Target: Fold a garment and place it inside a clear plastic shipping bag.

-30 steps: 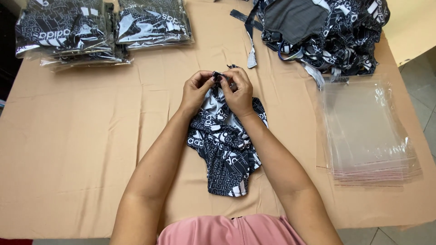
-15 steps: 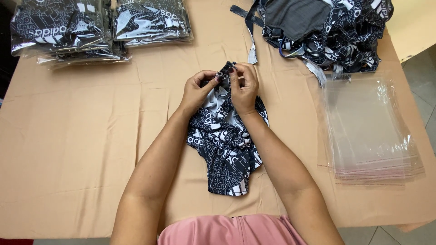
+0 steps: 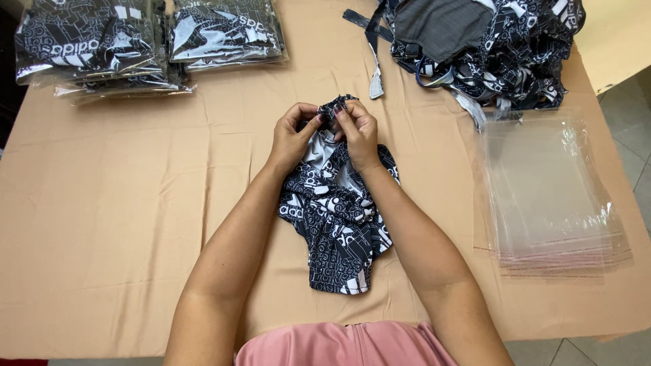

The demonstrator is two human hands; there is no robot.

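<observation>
Fabric: black-white printed garment (image 3: 336,217), soft, light, we judge.
Hold: our left hand (image 3: 293,135) and right hand (image 3: 357,132) fingers pinch its top edge; best grip there.

a table (image 3: 122,224) under a tan cloth (image 3: 102,271) is filling the view; grey floor tiles (image 3: 627,129) are showing at right, and soft, even light is falling across everything.
</observation>
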